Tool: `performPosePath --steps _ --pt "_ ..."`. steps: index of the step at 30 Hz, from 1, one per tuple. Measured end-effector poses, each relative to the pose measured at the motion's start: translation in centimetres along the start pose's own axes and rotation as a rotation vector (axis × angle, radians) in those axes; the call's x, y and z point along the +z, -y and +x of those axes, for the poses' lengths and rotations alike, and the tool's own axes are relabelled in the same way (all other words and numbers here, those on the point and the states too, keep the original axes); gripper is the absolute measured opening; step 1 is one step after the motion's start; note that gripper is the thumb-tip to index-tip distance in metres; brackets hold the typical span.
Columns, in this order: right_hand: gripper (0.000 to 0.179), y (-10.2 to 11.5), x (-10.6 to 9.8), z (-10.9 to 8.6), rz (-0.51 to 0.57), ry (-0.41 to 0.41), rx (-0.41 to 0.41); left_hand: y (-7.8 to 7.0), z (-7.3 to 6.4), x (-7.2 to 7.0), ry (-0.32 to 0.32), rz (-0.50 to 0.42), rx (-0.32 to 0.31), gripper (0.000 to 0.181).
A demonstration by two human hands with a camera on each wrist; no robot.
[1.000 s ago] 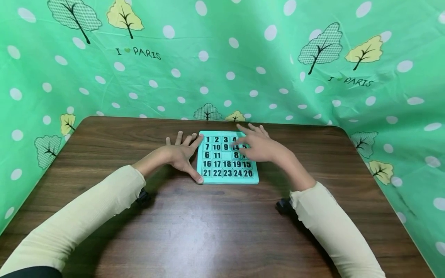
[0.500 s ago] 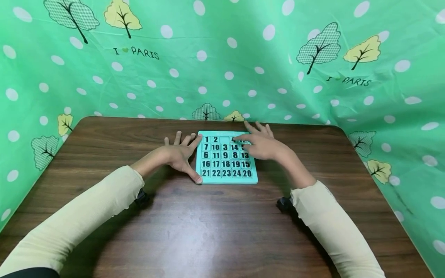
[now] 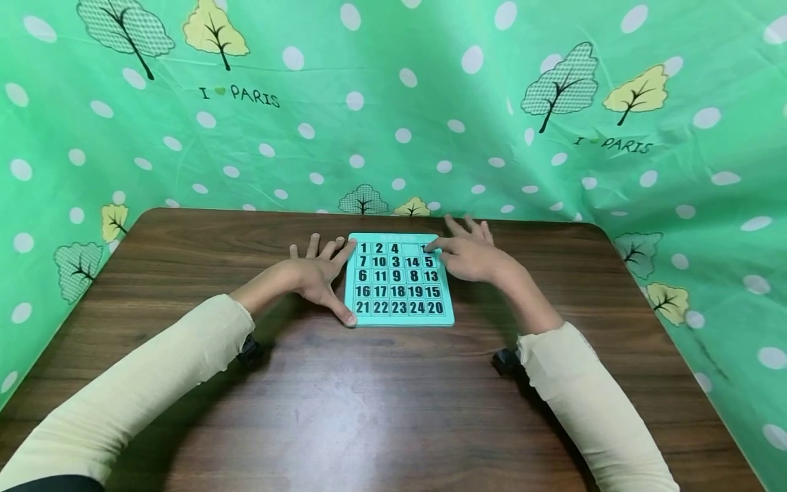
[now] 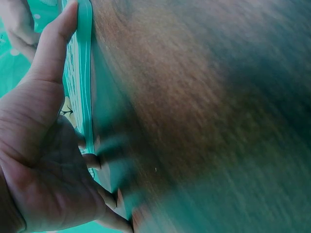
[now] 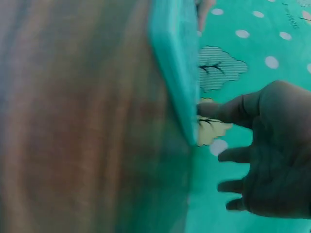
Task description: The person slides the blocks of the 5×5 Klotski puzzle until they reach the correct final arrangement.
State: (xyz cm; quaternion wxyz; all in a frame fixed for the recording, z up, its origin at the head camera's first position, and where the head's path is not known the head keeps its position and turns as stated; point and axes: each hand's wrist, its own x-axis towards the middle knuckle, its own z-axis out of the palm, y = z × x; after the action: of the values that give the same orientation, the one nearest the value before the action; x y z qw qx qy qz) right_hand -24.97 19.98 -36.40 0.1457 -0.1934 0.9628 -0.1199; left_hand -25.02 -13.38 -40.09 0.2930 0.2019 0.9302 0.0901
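Observation:
A turquoise number slide puzzle [image 3: 399,320] lies flat near the table's far side. Its top row reads 1, 2, 4, then a gap, then a tile [image 3: 423,249] mostly hidden by a fingertip. My left hand [image 3: 316,277] is spread along the puzzle's left edge, thumb at the near corner and index finger near the far one. In the left wrist view that thumb rests against the puzzle's rim [image 4: 86,73]. From the right, my right hand [image 3: 470,260] reaches over with its index finger on the top-right tile, the other fingers raised. The right wrist view shows the puzzle's side [image 5: 175,63], blurred.
The puzzle stands on a dark brown wooden table [image 3: 344,410]. A green cloth [image 3: 381,89] with white dots and printed trees hangs behind the table and along both sides. Black wrist devices [image 3: 507,361] sit under both cuffs.
The 3 and 9 tiles have slid down the third column. The 4 tile has then moved left, so the gap is now fourth in the top row. My right hand has shifted right; the left stays.

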Motion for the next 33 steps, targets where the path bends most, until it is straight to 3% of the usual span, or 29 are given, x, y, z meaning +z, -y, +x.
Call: performPosePath --steps 5,12,15,21,25,28,33 --pt "0.054 -0.2 0.4 -0.3 0.030 0.053 -0.068 -0.4 -0.3 -0.2 0.005 0.002 0.011 0.176" --pt "0.055 -1.2 0.0 -2.2 -0.025 0.038 -0.002 -1.2 -1.1 -0.8 0.023 -0.022 0.023 0.173" --pt "0.059 -1.0 0.0 -1.7 -0.045 0.043 0.009 -1.0 -1.2 -0.7 0.015 -0.026 0.015 0.175" --pt "0.054 0.1 0.1 -1.3 -0.037 0.062 -0.067 -0.8 -1.3 -0.5 0.001 -0.035 0.025 0.175" --pt "0.048 -0.4 -0.5 -1.5 -0.030 0.039 -0.033 -0.9 -1.3 -0.7 0.008 -0.020 0.024 0.168" --pt "0.049 -0.2 -0.6 -0.5 -0.016 0.013 -0.031 -0.9 -1.5 -0.8 0.009 -0.006 0.018 0.165" --pt "0.051 0.6 0.0 0.4 0.007 0.054 -0.042 -1.0 -1.5 -1.0 0.025 -0.013 0.018 0.169"
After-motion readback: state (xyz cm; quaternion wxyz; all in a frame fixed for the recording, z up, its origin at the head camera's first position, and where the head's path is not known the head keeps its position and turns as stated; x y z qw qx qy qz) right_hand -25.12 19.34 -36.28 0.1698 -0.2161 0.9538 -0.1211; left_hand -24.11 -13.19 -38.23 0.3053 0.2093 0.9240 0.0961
